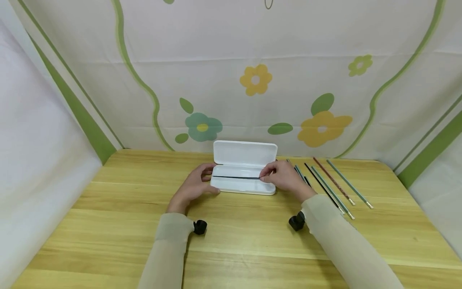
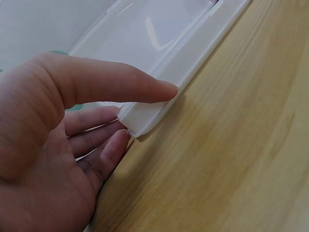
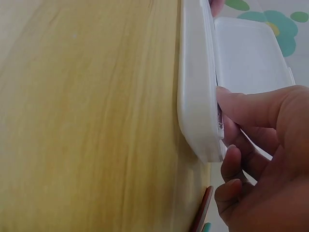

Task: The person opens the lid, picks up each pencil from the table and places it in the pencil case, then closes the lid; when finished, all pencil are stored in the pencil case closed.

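An open white pencil case [image 1: 242, 186] stands near the back of the wooden table, its lid [image 1: 245, 153] tilted up behind it. My left hand [image 1: 195, 182] holds the case's left end, the thumb along the front edge and the other fingers at the end wall. A dark pencil [image 1: 234, 177] lies lengthwise over the case's tray. With thumb and fingertips my right hand [image 1: 283, 174] pinches this pencil at its right end, low at the rim in the right wrist view. The fingers there hide that end of it.
Right of the case several pencils lie on the table [image 1: 245, 249], among them a red patterned one [image 1: 333, 180] and a teal one [image 1: 349, 184], with erasers toward the front. A floral cloth [image 1: 223, 92] hangs right behind the table's back edge.
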Demonstrator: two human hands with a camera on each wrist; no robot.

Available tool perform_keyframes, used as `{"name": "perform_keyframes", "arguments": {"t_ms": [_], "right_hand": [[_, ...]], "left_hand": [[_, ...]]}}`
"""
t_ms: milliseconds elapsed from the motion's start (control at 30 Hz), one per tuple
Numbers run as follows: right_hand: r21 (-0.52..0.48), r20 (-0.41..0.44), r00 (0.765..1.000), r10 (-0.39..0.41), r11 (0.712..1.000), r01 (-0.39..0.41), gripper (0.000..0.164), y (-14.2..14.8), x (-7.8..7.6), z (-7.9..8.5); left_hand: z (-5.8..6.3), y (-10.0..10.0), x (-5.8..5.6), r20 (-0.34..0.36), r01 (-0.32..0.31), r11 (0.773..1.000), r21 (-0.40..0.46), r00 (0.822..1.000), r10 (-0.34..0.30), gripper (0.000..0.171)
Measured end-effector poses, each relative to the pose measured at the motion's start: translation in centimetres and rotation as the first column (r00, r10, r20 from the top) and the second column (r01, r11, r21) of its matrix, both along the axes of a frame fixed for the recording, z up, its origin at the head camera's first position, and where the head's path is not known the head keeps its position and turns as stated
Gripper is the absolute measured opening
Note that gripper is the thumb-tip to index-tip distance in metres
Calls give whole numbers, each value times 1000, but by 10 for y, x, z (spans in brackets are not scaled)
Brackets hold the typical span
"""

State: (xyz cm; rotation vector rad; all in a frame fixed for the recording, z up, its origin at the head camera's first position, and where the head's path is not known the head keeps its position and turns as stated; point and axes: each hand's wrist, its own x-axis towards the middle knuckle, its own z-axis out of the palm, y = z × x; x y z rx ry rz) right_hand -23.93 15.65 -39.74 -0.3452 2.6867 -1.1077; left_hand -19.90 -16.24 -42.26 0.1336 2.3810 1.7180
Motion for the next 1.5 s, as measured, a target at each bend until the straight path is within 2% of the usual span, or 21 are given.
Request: {"name": "perform_keyframes", "arguments": {"t_ms": [333, 900, 1033, 1133, 1233, 1367, 1500], "right_hand": [[22, 23, 1000, -10, 1000, 10, 12, 5, 0, -5], [8, 7, 1000, 3, 1000, -3, 14, 8, 4, -7], [2, -7, 1000, -22, 1000, 22, 19, 10, 4, -7], [-32, -10, 998, -60, 998, 60, 27, 14, 6, -6], [-113, 0, 995, -95, 989, 94, 32, 21, 11, -2], [-212, 17, 991, -130, 969, 130, 35, 30, 24, 7], [-239, 10, 985, -170, 956, 168, 38, 37, 38, 15]], "left_hand": [[1, 2, 0, 0, -3, 1000, -3, 1000, 3, 90], [-1, 2, 0, -3, -6, 1000, -1, 1000, 6, 89], [-2, 2, 0, -2, -6, 1000, -3, 1000, 6, 89], [-2, 2, 0, 1, -5, 1000, -4, 1000, 5, 90], [-2, 2, 0, 0, -8, 1000, -6, 1000, 8, 90], [-2, 1, -1, -2, -11, 1000, -12, 1000, 11, 90], [-3, 0, -2, -3, -9, 1000, -13, 1000, 9, 90]]}}
